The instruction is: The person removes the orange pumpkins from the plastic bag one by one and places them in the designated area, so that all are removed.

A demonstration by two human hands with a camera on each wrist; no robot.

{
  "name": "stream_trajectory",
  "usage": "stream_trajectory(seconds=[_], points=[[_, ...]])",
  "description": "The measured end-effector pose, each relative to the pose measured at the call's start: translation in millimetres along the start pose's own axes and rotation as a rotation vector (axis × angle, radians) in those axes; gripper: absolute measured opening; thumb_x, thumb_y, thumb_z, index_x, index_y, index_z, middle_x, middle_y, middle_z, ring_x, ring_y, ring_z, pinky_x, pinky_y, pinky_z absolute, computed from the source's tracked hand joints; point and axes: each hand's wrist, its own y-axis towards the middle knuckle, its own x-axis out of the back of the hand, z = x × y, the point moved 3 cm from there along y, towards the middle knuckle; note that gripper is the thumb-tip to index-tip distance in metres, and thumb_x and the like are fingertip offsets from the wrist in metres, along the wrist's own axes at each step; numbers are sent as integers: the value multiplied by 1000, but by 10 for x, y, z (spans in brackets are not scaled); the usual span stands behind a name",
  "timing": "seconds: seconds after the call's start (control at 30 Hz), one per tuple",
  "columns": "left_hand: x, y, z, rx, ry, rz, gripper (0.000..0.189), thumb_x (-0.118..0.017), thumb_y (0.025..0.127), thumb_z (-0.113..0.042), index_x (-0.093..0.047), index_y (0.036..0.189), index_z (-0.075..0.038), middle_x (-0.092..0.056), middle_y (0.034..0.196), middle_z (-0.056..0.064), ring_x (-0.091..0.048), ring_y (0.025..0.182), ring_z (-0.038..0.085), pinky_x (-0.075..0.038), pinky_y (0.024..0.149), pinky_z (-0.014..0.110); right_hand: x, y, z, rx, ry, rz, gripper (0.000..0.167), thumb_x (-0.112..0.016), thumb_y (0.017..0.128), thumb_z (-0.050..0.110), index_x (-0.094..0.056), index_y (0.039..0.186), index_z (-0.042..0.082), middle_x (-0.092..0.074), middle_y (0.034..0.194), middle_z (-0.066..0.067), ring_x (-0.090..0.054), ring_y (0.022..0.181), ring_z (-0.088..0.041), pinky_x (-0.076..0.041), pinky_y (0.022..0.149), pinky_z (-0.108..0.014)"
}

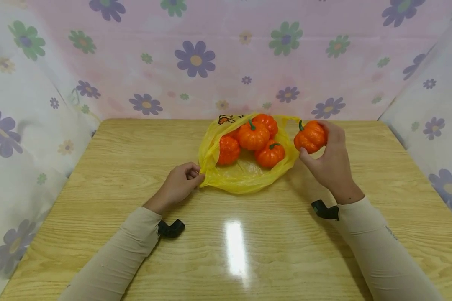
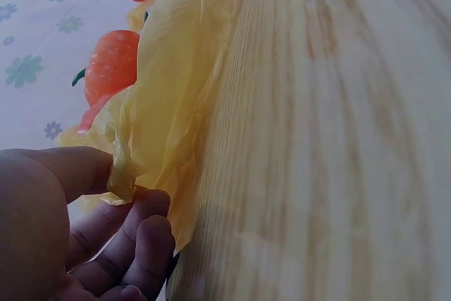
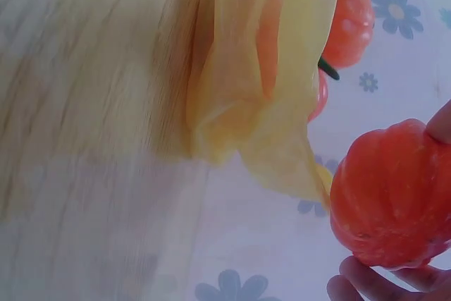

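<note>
A thin yellow plastic bag [image 1: 241,184] lies on the table with its mouth spread wide. Several small orange pumpkins with green stems are inside it, one pumpkin [image 1: 253,136] resting on top of the others. My left hand [image 1: 181,182] pinches the bag's near left edge between thumb and fingers; the left wrist view shows the bunched plastic [image 2: 122,174] there. Just beyond the bag's right rim, my right hand [image 1: 333,161] holds another pumpkin [image 1: 312,137] above the table, thumb on its near side and fingers behind. In the right wrist view this pumpkin [image 3: 391,192] appears beside the bag.
The wooden table [image 1: 226,251] has a bright glare patch near its front. A flowered pink cloth [image 1: 226,62] hangs behind the bag, and white flowered cloths stand at both sides. A black device [image 1: 171,229] sits at the left wrist, another device [image 1: 325,210] at the right.
</note>
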Motion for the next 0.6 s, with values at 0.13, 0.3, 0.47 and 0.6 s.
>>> stream_trajectory(seconds=[0.13,0.3,0.47,0.6], points=[[-2,0,9,3,-1,-3,20,-65,96,-19,-64,109,-4,-66,93,8,-59,76,15,-49,69,24,26,21,-40,-21,4,-12,71,-68,82,8,-33,144,2,-36,140,-25,-46,120,-35,-44,93,-56],[-12,2,15,3,-5,-1,20,-65,96,-19,-64,109,-4,-66,93,9,-59,77,16,-49,70,25,50,14,-94,-97,4,11,74,-68,83,11,-29,146,2,-35,142,-24,-47,120,-38,-44,99,-59],[-22,13,40,13,2,0,20,-65,96,-21,-64,108,-5,-65,93,8,-59,75,16,-49,69,26,84,17,-154,-124,-6,7,77,-67,85,12,-26,150,5,-32,145,-26,-46,121,-42,-43,101,-63],[-21,23,53,13,4,-2,19,-65,96,-21,-65,107,-6,-65,92,8,-59,75,16,-50,68,28,104,34,-188,-157,-22,10,79,-67,86,14,-25,153,9,-31,146,-27,-46,122,-44,-42,102,-65]])
